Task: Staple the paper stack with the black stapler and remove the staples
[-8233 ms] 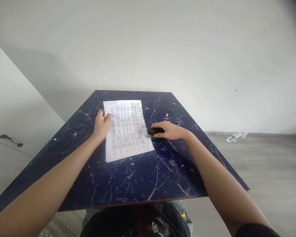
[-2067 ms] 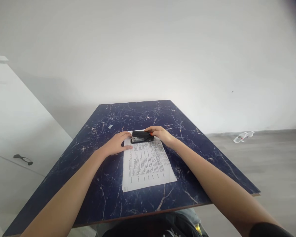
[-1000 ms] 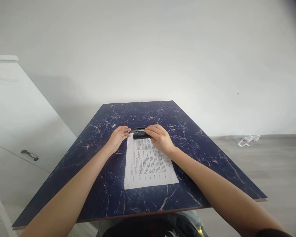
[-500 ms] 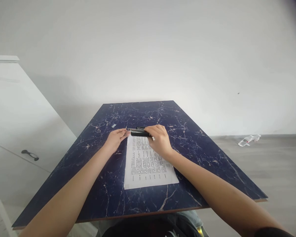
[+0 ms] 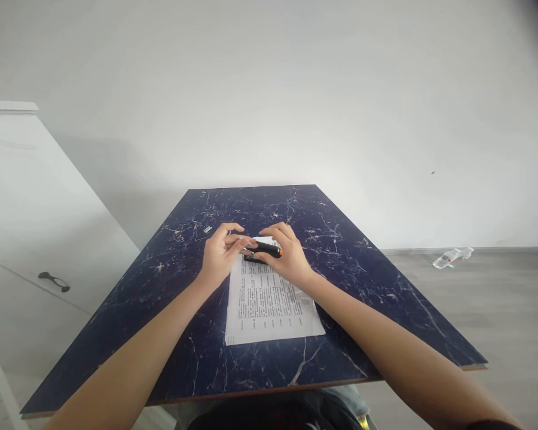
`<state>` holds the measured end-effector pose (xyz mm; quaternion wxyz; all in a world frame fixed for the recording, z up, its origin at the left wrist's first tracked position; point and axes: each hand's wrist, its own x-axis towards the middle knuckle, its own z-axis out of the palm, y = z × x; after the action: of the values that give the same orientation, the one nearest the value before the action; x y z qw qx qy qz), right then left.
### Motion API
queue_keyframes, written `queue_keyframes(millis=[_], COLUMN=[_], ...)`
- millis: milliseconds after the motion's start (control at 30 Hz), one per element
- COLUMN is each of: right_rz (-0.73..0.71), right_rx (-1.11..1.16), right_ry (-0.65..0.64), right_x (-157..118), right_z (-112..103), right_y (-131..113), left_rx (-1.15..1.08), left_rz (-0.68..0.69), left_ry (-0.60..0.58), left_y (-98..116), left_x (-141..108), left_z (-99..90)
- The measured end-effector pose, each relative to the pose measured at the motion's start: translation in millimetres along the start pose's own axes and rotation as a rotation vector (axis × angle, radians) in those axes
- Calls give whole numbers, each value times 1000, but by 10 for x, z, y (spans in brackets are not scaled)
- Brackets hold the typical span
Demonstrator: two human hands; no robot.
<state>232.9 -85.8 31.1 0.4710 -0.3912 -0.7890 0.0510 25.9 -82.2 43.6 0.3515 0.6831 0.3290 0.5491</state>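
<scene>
A black stapler [image 5: 269,249] with an orange spot at its right end is held over the upper part of a printed sheet of paper [image 5: 273,304]. My right hand [image 5: 291,254] grips its right end, the thumb along the near side and the fingers arched above. At the stapler's left end, my left hand [image 5: 222,251] has its thumb and fingertips closed on the tip, while the index finger is raised. The fingers partly cover that end. Lying on the table beyond my left hand is a small silvery strip, apparently staples [image 5: 207,229].
The dark blue marble-patterned table [image 5: 197,364] reaches to the white wall [image 5: 269,107]. On the left stands a white cabinet [image 5: 40,209] with a dark handle [image 5: 54,281]. A clear plastic item [image 5: 451,258] lies on the floor at right.
The stapler has come nearer to me and turned, showing its orange spot. My left hand has moved from the paper's top left corner to the stapler's tip.
</scene>
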Motion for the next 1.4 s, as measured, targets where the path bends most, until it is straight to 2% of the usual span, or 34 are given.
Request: queue_keyframes(millis=[67, 133, 267, 333, 400, 467, 500, 567, 633, 700, 800, 867, 1133, 1267, 1400], right_rz=[-175, -275, -324, -310, -234, -77, 27, 241, 421, 556, 685, 715, 710, 706, 704], right_rx=[42, 22, -14, 1, 27, 47, 50, 34, -17, -98, -190, -212, -272, -261, -286], right_ry=[-14, -6, 70, 78, 104, 160, 182, 183, 126, 51, -30, -35, 145, 55, -65], right_x=[4, -11, -38, -18, 28, 84, 109, 136, 129, 96, 39, 16, 24, 23, 47], right_z=[18, 52, 82, 52, -5, -82, -128, -234, -349, -454, -543, -549, -509, -494, -445], right_y=[-48, -61, -57, -50, 7, 160, 278, 580, 916, 1214, 1502, 1588, 1565, 1573, 1650], left_rx=[51, 137, 270, 300, 332, 409, 496, 731, 935, 1119, 1265, 1289, 1273, 1119, 1119], left_rz=[26, 57, 117, 164, 221, 247, 228, 112, -26, -155, -284, -292, -256, -185, -144], left_ry=[-69, -114, -142, -149, -84, 64, 141, 210, 187, 115, -65, -130, -53, -15, -31], left_y=[12, -11, -44, -46, -77, -172, -248, -447, -673, -867, -1011, -1001, -790, -869, -929], left_x=[-50, -85, -119, -101, -39, 62, 120, 228, 301, 329, 319, 312, 329, 329, 334], left_z=[69, 108, 129, 80, -61, -306, -455, -757, -988, -1102, -1102, -1060, -991, -1005, -988])
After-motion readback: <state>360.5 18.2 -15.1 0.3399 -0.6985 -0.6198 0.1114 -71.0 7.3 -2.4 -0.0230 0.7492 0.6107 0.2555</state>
